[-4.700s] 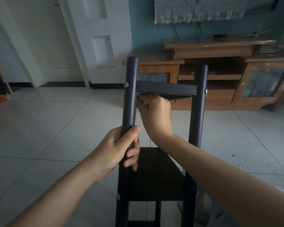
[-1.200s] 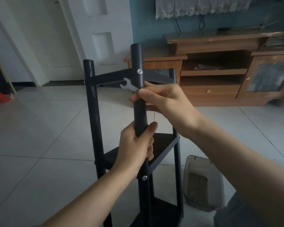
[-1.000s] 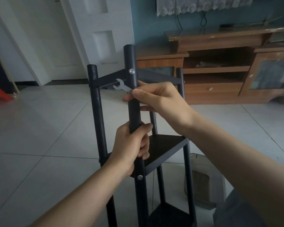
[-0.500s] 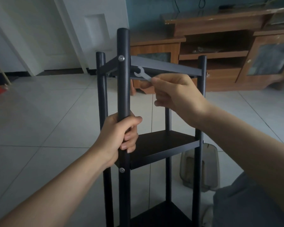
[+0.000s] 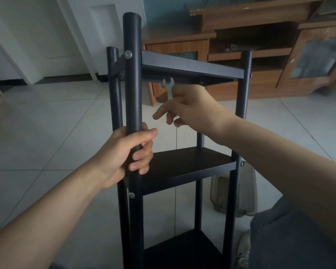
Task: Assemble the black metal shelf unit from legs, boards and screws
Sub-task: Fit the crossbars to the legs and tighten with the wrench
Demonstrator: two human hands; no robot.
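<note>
Left hand fingers: the left hand is curled fully round the nearest leg of the shelf unit, thumb laid across the front of the tube and fingertips wrapped back toward the palm.
Left hand pose: forearm comes up from the lower left; the grip sits between the top board and the middle board, just above the middle board's front corner.
Right hand fingers: the right hand pinches the shank of a small silver wrench at the top of the hand; the exact fingers in the pinch are hidden. The other fingers hang loosely spread, pointing left and down, touching nothing.
Right hand pose: forearm reaches in from the right, across the front of the unit, back of the hand facing the camera.
Wrench: upright, open jaws at the top, right at the underside of the top board; whether it sits on a nut cannot be told.
Shelf unit: standing upright on the tiled floor, four black legs, three boards in view, the middle board level below the hands.
Screws: a silver screw head shows on the near leg at the top board, another at the middle board.
Surroundings: a translucent plastic tub lies on the floor behind the right legs; a wooden TV cabinet stands along the far wall.
</note>
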